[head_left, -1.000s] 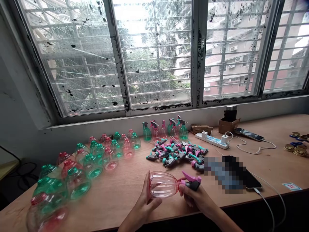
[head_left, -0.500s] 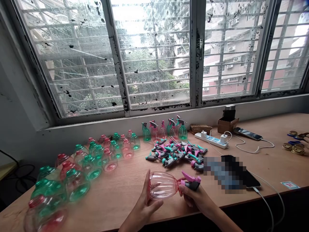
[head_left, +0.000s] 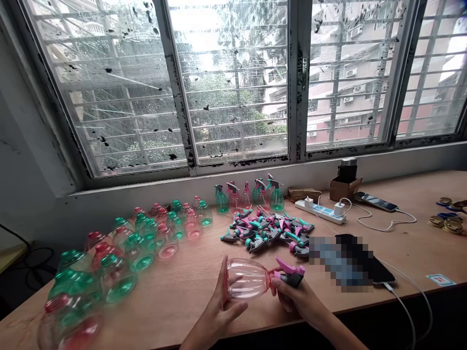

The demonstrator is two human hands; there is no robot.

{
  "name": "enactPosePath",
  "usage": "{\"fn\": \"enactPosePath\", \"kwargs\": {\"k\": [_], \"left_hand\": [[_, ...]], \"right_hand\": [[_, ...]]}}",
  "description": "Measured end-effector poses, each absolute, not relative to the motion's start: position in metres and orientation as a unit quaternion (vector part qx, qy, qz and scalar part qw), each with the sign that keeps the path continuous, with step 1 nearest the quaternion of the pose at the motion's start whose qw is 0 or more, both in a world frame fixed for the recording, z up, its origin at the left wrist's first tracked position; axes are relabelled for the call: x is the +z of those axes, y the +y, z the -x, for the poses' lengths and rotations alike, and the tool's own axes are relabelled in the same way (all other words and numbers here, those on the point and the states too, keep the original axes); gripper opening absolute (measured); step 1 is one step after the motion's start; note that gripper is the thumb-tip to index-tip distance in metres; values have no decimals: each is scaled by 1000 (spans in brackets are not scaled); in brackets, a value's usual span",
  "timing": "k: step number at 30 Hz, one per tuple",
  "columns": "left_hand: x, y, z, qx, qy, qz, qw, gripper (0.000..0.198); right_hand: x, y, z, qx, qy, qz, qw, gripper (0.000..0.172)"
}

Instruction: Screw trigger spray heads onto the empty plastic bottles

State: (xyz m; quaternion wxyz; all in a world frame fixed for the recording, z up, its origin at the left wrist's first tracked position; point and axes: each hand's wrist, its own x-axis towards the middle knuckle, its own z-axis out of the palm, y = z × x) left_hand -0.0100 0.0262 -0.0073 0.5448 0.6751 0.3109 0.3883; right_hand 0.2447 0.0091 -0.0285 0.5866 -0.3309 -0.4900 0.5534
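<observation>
A clear pink bottle lies sideways between my hands above the front of the table. My left hand is wrapped round its base end. At the neck, my right hand grips the pink and dark grey spray head, which sits against the bottle's mouth. Beyond the bottle is a pile of loose spray heads in pink, teal and grey. Open-topped green and pink bottles stand in rows on the left.
Several bottles with spray heads stand by the window wall. A white power strip, a cabled phone, another phone, a cardboard box and gold-coloured pieces are on the right.
</observation>
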Motion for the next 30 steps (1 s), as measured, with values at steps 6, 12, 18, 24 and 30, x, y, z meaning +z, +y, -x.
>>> {"fn": "enactPosePath", "kwargs": {"k": [6,12,18,24,30], "left_hand": [[-7,28,8,391,287,-643,593,119],[-7,30,7,381,281,-652,592,117],[-16,33,10,393,313,-655,565,127],[-14,30,12,379,307,-655,578,124],[-13,31,11,387,299,-668,561,119]], "right_hand": [[-30,11,-245,555,-494,329,583,44],[-31,11,-245,560,-484,323,590,42],[-31,10,-245,562,-482,320,591,45],[-31,10,-246,560,-503,321,575,39],[-31,10,-246,557,-503,324,576,41]]}}
